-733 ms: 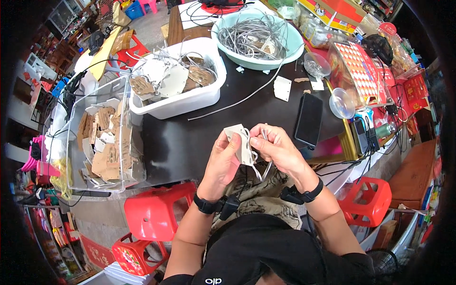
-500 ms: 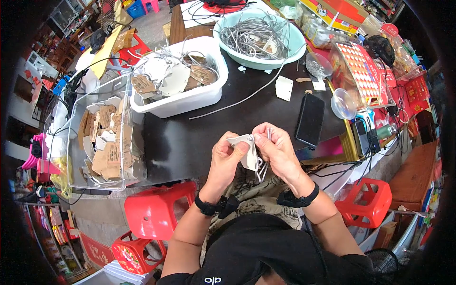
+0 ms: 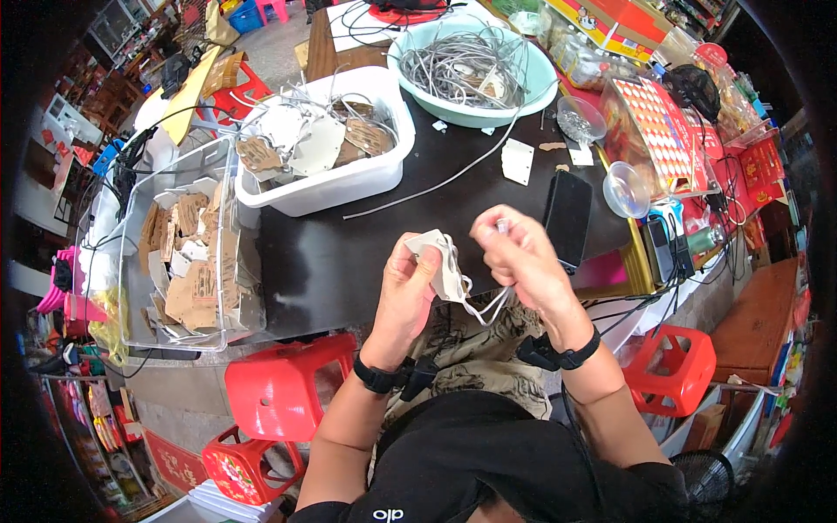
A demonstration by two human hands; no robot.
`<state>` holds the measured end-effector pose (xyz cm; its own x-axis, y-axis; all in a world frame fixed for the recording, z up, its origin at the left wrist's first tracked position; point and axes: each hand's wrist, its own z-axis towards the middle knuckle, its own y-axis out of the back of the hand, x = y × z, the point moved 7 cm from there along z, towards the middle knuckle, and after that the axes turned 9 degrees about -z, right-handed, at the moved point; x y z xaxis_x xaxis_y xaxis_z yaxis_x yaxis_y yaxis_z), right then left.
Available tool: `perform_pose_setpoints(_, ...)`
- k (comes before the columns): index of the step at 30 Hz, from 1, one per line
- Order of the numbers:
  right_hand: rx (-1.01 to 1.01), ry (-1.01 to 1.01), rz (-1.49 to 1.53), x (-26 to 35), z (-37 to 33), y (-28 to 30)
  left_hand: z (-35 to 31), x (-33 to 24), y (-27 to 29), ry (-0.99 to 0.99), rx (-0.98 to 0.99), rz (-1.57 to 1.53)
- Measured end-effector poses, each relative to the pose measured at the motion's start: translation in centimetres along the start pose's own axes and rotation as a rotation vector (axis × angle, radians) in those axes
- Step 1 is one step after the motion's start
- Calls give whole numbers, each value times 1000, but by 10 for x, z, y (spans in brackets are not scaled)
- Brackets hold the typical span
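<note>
Pinched between the thumb and fingers of my left hand (image 3: 403, 292) is a small white card (image 3: 448, 281), held tilted above the table's near edge. A grey cord (image 3: 490, 312) runs along the card's right side, seemingly through holes, and hangs below in a loop. That loop rises to my right hand (image 3: 527, 261), which is closed on the cord a short way right of the card. A pale bit of cord shows at its fingertips, though motion blurs them slightly.
A white tub (image 3: 327, 187) of cards and cord stands behind my left hand, with a clear bin (image 3: 228, 301) of cardboard pieces further left. A mint basin (image 3: 462, 113) holds tangled cord. At right lie a black phone (image 3: 568, 218) and clear cups. Red stools (image 3: 275, 392) flank me.
My right hand has drawn away from the card to the right and slightly up, pulling the cord with it. My left hand has shifted a little left with the card, still gripping it.
</note>
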<state>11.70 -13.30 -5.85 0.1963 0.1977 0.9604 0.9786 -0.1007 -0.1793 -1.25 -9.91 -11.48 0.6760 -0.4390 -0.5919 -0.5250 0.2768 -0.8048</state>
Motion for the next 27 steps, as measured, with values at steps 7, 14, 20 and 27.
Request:
perform_pose_setpoints(7,-111,187,355,38,-41,25,5,-12,18,-79,-89,-101)
perform_pose_setpoints(14,137,22,557,21,-75,-20,11,-8,34,-100,-191,-194)
perform_pose_setpoints(20,17,-9,493,21,-75,-11,13,-12,25,-122,-128,-200)
perform_pose_setpoints(27,23,-58,60,0,3,-6,8,-12,5,-130,-68,-62)
